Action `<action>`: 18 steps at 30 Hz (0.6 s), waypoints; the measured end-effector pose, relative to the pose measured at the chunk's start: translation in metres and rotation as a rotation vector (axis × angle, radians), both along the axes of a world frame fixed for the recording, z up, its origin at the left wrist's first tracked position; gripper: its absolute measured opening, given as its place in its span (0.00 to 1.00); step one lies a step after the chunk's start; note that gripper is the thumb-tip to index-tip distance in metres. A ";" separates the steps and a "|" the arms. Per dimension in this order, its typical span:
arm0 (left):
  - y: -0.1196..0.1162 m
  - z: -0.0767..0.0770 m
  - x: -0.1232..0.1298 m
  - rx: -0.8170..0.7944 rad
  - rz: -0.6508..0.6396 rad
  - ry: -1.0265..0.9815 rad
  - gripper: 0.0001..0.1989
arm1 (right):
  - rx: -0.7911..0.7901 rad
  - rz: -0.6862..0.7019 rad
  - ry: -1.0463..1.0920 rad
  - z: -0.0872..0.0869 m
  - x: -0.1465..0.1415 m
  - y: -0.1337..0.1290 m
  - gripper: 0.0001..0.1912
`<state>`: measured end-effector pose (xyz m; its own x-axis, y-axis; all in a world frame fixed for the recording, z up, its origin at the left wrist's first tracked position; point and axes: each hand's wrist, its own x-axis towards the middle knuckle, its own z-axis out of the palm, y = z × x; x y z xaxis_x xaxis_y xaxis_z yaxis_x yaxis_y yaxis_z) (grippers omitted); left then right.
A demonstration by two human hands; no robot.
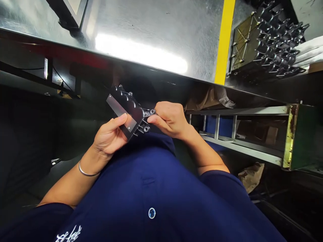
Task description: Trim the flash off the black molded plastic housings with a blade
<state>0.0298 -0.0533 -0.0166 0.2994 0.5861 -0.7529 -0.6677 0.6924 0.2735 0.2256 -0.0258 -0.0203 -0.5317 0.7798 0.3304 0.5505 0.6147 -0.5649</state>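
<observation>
A black part (133, 109) with ribs, round lugs and a flat grey strip along one side is held at a tilt in front of the dark blue shirt. My left hand (111, 136) grips its lower left side, with the thumb lying on the strip and the other fingers behind it. At the part's right end, my right hand (171, 119) is closed, its thumb and curled fingers pressed together beside a lug. Whether it pinches the lug or a small item is hidden by the fingers.
Beyond the hands runs a metal table (153, 20) with a yellow stripe (224, 40). Several black parts (277, 43) are stacked at its right. A grey metal frame (248, 151) stands below on the right, near crumpled brown paper (252, 176). A dark bracket (69, 15) rises at the upper left.
</observation>
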 end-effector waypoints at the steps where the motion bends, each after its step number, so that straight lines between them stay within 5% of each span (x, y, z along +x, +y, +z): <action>1: 0.001 0.004 0.001 -0.024 0.023 -0.010 0.20 | -0.035 0.010 0.023 0.002 0.003 0.002 0.27; 11: 0.001 0.022 0.004 -0.174 0.172 -0.049 0.18 | 0.041 0.073 -0.100 0.014 0.019 0.021 0.22; 18: -0.003 0.026 0.003 -0.266 0.156 -0.086 0.17 | -0.120 0.299 -0.117 0.024 0.028 0.031 0.24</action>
